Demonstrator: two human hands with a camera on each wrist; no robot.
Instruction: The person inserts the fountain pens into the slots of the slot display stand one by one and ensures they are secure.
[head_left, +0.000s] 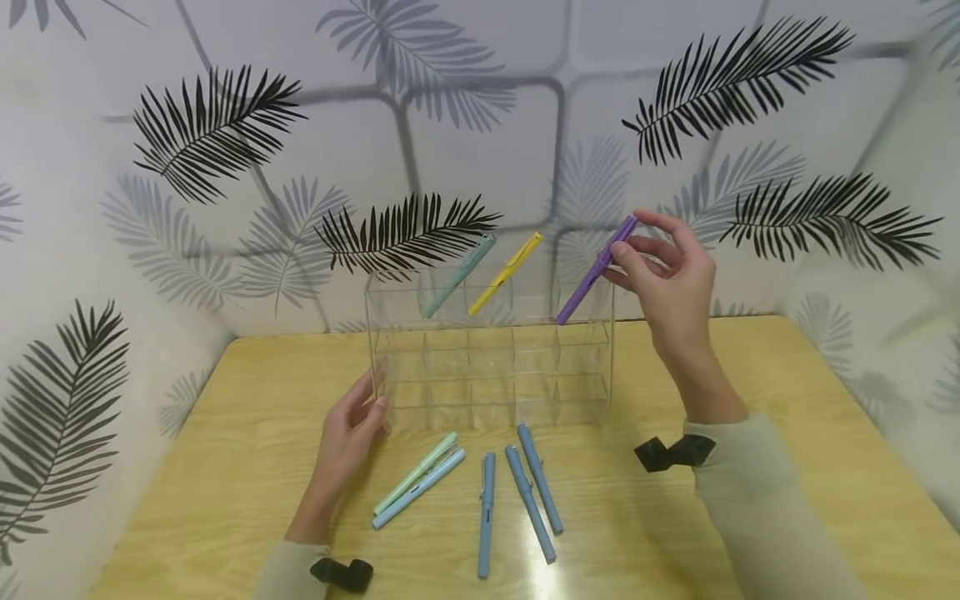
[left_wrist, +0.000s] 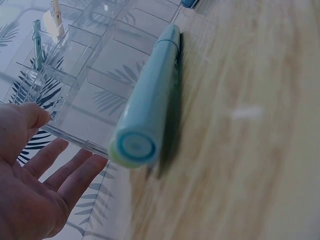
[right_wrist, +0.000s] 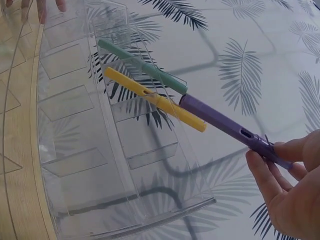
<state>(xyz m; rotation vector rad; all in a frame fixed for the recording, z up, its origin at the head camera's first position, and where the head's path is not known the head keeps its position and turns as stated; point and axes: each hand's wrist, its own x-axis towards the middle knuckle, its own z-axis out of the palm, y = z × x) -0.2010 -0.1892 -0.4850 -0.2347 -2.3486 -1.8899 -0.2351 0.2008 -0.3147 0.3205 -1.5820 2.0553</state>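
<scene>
My right hand (head_left: pixel 671 267) pinches a purple fountain pen (head_left: pixel 597 271) near its capped end, thumb on one side and fingers on the other. The pen slants over the top right part of a clear acrylic pen organizer (head_left: pixel 491 408). In the right wrist view its lower end overlaps the compartments' upper edge. A teal pen (head_left: pixel 461 276) and a yellow pen (head_left: pixel 506 273) lean in the organizer's top row. My left hand (head_left: pixel 348 433) holds the organizer's left side low down; in the left wrist view the thumb and fingers (left_wrist: pixel 75 172) lie either side of its edge.
In front of the organizer, a light green pen (head_left: pixel 415 475) and a light blue pen (head_left: pixel 420 489) lie side by side on the wooden table (head_left: pixel 247 467). Several darker blue pens (head_left: pixel 487 515) lie to their right. A leaf-patterned sheet (head_left: pixel 487 50) rises behind.
</scene>
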